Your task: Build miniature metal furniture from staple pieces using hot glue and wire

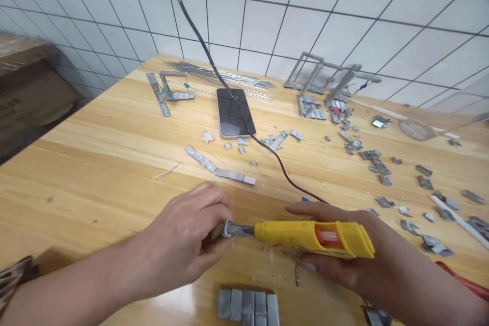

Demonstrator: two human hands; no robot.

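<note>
Curling, right hand holds yellow tool (left hand pinches metal, seemingly).

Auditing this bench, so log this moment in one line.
left hand: small metal piece | right hand: yellow tool | phone: on table

1. The table I see is pale, grained wood.
2. Thin wires lie bunched along its far side.
3. Before them a phone lies screen up, crossed by a black cord.
4. Metal frames stand far right.
5. Scraps litter the right side.
6. Five grey pieces sit side by side at the near side.
</note>
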